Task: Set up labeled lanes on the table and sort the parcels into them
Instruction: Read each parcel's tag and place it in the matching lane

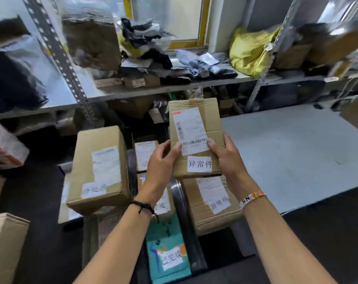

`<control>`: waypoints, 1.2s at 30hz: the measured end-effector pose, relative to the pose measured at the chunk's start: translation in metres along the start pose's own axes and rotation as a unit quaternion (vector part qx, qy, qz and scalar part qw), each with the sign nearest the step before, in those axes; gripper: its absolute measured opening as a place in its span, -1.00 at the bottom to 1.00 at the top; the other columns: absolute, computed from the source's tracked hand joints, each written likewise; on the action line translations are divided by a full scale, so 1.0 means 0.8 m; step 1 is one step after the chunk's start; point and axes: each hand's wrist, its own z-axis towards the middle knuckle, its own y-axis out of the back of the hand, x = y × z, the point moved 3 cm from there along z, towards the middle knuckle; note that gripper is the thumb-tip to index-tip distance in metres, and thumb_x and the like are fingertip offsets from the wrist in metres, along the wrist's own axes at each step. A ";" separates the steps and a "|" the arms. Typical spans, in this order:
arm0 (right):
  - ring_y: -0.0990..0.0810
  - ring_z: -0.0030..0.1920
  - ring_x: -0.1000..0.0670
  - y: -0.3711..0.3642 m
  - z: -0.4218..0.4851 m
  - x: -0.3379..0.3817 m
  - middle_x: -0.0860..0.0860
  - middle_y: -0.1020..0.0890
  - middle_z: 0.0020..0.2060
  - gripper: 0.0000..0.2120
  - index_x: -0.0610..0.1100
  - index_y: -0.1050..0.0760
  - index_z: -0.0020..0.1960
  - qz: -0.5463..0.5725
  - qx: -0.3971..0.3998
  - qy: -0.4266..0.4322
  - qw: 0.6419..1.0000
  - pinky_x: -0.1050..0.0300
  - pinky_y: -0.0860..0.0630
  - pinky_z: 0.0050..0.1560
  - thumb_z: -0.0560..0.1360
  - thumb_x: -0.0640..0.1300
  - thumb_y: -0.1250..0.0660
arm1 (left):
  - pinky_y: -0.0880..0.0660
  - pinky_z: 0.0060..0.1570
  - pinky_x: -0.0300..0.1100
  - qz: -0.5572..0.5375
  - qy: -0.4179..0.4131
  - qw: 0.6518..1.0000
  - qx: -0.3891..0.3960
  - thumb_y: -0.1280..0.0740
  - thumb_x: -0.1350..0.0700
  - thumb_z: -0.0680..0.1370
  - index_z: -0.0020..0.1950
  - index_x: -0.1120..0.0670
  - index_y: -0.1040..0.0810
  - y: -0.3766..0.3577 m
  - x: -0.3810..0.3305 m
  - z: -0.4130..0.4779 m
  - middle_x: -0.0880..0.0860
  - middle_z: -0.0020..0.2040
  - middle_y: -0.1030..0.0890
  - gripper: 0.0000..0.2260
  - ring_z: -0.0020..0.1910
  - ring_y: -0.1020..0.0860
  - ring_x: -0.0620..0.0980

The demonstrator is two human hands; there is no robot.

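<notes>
I hold a flat cardboard parcel (pixel 194 111) up in front of me, with a shipping label and a white handwritten tag on its face. My left hand (pixel 160 165) grips its lower left edge, thumb on the label. My right hand (pixel 225 158) grips its lower right edge the same way. Below it lies a second tagged cardboard parcel (pixel 211 203). A taller tagged box (pixel 100 169) stands to the left, with smaller parcels (pixel 145 154) between. A teal parcel (pixel 165 249) with a tag lies nearest me. The grey table (pixel 293 152) stretches to the right.
Metal shelving (pixel 174 87) runs along the back, stacked with bags, a yellow sack (pixel 250 52) and boxes. More cartons stand at the left edge (pixel 6 242), and a white and orange box (pixel 3 148) sits further back on the left.
</notes>
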 end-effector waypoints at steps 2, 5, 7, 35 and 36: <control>-0.76 0.08 -0.06 0.005 0.030 0.000 0.03 -0.75 0.13 -0.70 0.14 -0.51 0.36 -0.026 0.015 -0.003 1.000 -0.18 -0.69 0.14 0.64 0.00 -0.36 | -0.63 -0.02 -0.26 0.006 -0.001 1.000 0.009 -0.32 -0.01 0.69 0.42 0.03 -0.56 -0.019 0.000 0.012 -0.03 0.19 -0.73 -0.69 0.11 -0.71 -0.08; -0.76 0.07 -0.07 0.000 0.084 0.002 0.02 -0.75 0.13 -0.66 0.11 -0.50 0.40 -0.036 0.041 -0.008 0.998 -0.19 -0.69 0.14 0.64 0.02 -0.35 | -0.60 0.20 -0.13 0.045 -0.006 0.999 0.007 -0.24 0.00 0.73 0.49 -0.08 -0.47 -0.029 0.002 0.047 -0.09 0.26 -0.69 -0.68 0.21 -0.67 -0.10; -0.76 0.08 -0.04 -0.007 0.123 0.004 0.04 -0.75 0.12 -0.70 0.09 -0.52 0.38 -0.042 0.050 -0.011 0.998 -0.13 -0.69 0.13 0.65 0.00 -0.35 | -0.60 0.22 -0.12 0.064 -0.005 0.998 -0.003 -0.22 0.00 0.73 0.49 -0.13 -0.44 -0.029 0.008 0.079 -0.09 0.27 -0.68 -0.69 0.22 -0.67 -0.10; -0.59 0.28 -0.07 0.010 0.164 -0.026 0.02 -0.54 0.37 -0.35 -0.06 -0.26 0.63 -0.239 -0.016 -0.075 0.968 -0.06 -0.56 0.27 0.64 0.17 -0.33 | -0.51 0.23 -0.18 0.133 0.096 0.985 -0.049 -0.25 -0.11 0.71 0.60 0.03 -0.32 -0.026 0.036 0.108 -0.08 0.41 -0.53 -0.51 0.25 -0.56 -0.10; -0.52 0.39 -0.13 0.008 0.158 -0.015 -0.03 -0.49 0.46 -0.32 -0.05 -0.23 0.65 -0.278 -0.035 -0.054 0.958 -0.09 -0.49 0.34 0.64 0.21 -0.31 | -0.42 0.26 -0.20 0.141 0.089 0.985 -0.053 -0.24 -0.12 0.71 0.63 0.04 -0.28 -0.020 0.030 0.105 -0.08 0.47 -0.48 -0.48 0.34 -0.50 -0.09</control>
